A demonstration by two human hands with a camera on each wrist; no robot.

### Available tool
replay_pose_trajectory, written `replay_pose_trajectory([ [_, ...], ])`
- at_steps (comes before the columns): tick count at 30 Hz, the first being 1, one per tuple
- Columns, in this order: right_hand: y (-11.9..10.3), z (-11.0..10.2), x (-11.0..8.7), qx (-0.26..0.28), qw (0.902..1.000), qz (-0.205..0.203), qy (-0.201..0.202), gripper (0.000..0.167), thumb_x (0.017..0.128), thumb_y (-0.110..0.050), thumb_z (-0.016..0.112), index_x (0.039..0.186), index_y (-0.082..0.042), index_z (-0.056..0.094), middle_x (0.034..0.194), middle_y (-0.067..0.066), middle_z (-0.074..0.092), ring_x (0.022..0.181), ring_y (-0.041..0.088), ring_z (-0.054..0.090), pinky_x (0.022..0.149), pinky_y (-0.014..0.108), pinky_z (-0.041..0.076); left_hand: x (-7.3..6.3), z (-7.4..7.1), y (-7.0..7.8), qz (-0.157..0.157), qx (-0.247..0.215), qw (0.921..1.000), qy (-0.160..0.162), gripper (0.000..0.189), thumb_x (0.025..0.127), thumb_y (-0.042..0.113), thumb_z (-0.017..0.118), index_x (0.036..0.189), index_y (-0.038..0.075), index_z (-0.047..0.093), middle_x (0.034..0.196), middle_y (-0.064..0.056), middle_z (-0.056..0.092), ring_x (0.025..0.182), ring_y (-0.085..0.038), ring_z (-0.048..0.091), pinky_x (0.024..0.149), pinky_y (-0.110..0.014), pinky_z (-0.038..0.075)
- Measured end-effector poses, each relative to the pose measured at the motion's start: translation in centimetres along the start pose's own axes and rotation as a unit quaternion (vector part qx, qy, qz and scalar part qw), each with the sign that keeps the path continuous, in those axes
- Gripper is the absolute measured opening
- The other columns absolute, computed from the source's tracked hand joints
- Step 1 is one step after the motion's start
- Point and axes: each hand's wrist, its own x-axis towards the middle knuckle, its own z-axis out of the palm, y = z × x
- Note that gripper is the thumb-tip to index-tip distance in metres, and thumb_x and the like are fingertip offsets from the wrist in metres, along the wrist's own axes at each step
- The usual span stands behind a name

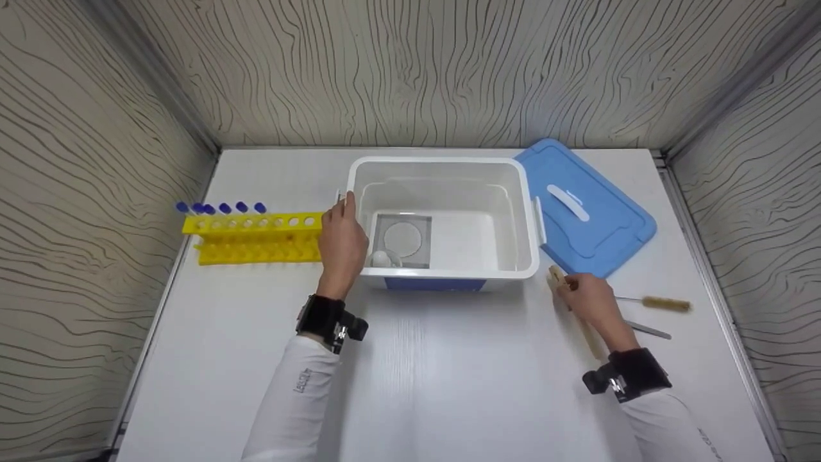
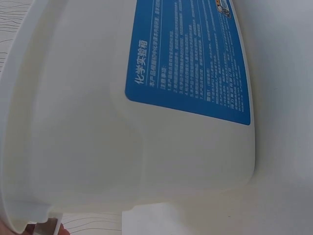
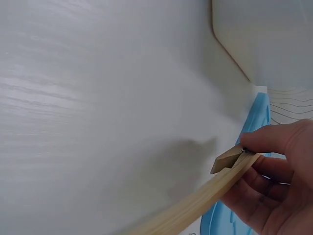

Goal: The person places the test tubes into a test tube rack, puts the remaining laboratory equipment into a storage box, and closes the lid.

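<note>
My left hand (image 1: 344, 247) grips the left edge of a white plastic bin (image 1: 442, 273); in the left wrist view only fingertips (image 2: 63, 230) show by the bin's handle. Inside the bin lies a grey wire gauze square (image 1: 419, 256) with a pale round centre, and a small white round object (image 1: 381, 259) sits in the near left corner. To the right of the bin, my right hand (image 1: 589, 300) pinches a wooden test tube holder (image 3: 195, 205) between thumb and fingers, near its sprung end. Its long handle points back towards me, over the table.
A yellow test tube rack (image 1: 256, 255) with several blue-capped tubes (image 1: 242, 206) stands left of the bin. Behind my right hand lies the blue lid (image 1: 609, 218). A tube brush (image 1: 666, 304) and a thin grey metal tool (image 1: 651, 330) lie at the right.
</note>
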Motion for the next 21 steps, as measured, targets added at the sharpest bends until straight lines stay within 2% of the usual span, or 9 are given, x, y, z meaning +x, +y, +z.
replay_pose_trajectory([
  [5,-0.9,-1.3,-0.2,0.014,0.9998,-0.008,0.015,0.03,0.1,-0.016,0.063,0.112,0.011,0.072,0.079,0.016,0.073,0.07,0.018,0.063,0.061,0.028,0.049,0.0,0.1,-0.1,0.004,-0.001,1.0,0.008,0.053,0.103,0.001,0.053,0.156,0.002,0.047,0.148,-0.025,0.059,0.134,-0.048,0.059,0.098,-0.056,0.06],
  [11,-2.1,-2.3,-0.5,0.016,0.9988,-0.019,0.042,0.039,0.1,-0.02,0.066,0.122,0.012,0.071,0.095,0.023,0.077,0.081,0.024,0.069,0.063,0.026,0.051,-0.1,0.2,-0.1,0.015,0.0,0.9995,0.027,0.052,0.102,-0.001,0.054,0.153,0.001,0.051,0.144,-0.027,0.061,0.13,-0.049,0.06,0.092,-0.056,0.062],
  [18,-3.1,-3.1,-0.7,0.027,0.9973,-0.032,0.059,0.038,0.1,-0.022,0.067,0.119,0.011,0.072,0.089,0.02,0.077,0.077,0.021,0.07,0.063,0.025,0.053,-0.1,0.1,-0.1,0.014,-0.001,0.9996,0.026,0.052,0.102,-0.001,0.054,0.154,0.001,0.051,0.144,-0.027,0.061,0.13,-0.049,0.06,0.095,-0.057,0.061],
  [21,-3.6,-3.4,-0.8,0.027,0.9961,-0.042,0.074,0.038,0.1,-0.021,0.068,0.119,0.011,0.073,0.092,0.023,0.078,0.077,0.022,0.071,0.063,0.025,0.053,-0.1,0.1,0.0,0.015,0.003,0.9995,0.026,0.052,0.102,-0.001,0.054,0.154,0.001,0.051,0.144,-0.027,0.061,0.13,-0.049,0.061,0.094,-0.057,0.061],
])
